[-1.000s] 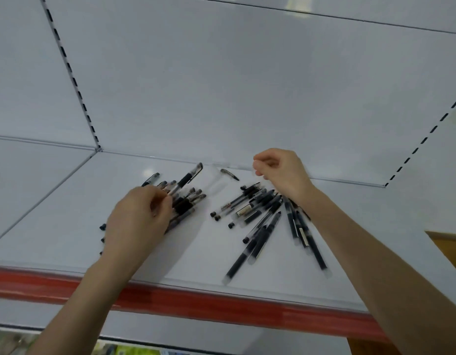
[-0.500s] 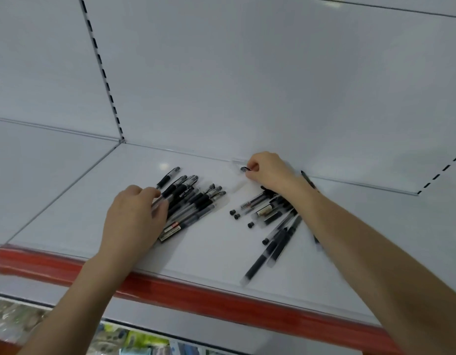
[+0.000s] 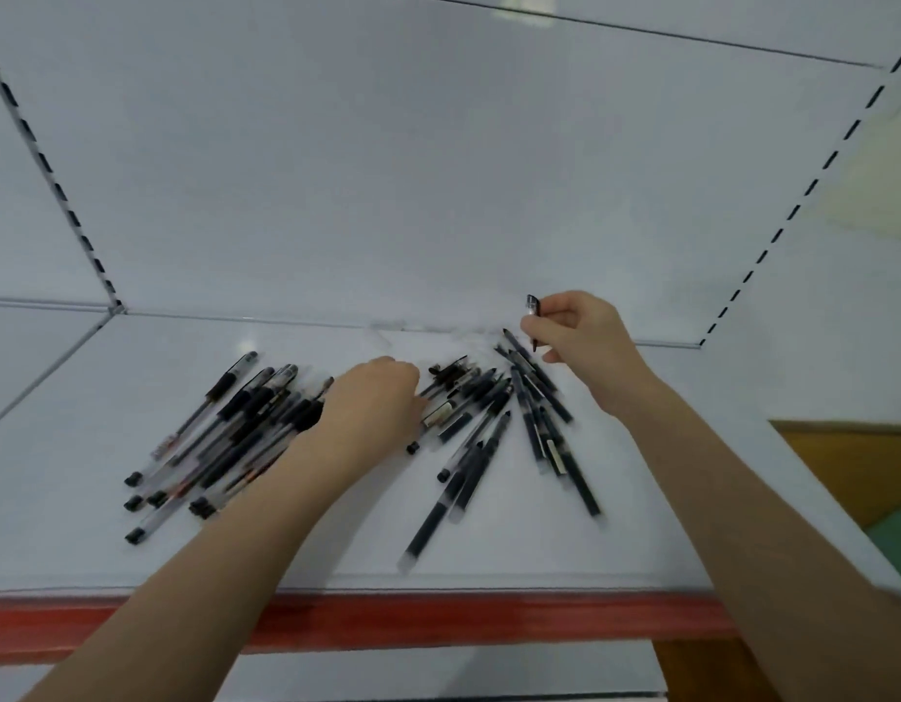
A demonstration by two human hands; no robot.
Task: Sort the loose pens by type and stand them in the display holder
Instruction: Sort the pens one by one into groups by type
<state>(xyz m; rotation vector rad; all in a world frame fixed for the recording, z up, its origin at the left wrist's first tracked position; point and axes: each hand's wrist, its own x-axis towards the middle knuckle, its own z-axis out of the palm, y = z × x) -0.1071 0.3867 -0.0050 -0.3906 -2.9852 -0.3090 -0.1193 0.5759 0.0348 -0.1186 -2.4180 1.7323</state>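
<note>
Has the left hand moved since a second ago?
Yes. The left hand has gone right, from the left pen pile to the middle pile, away from the shelf corner.

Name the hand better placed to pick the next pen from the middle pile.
Probably left: the left hand touches the middle pile, while the right hand pinches a small black pen.

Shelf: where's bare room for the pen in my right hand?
Bare: back-left corner behind the grip pens, and the front strip along the red edge. Crowded: the middle, where the left hand sits between grip pens and slim pens.
</note>
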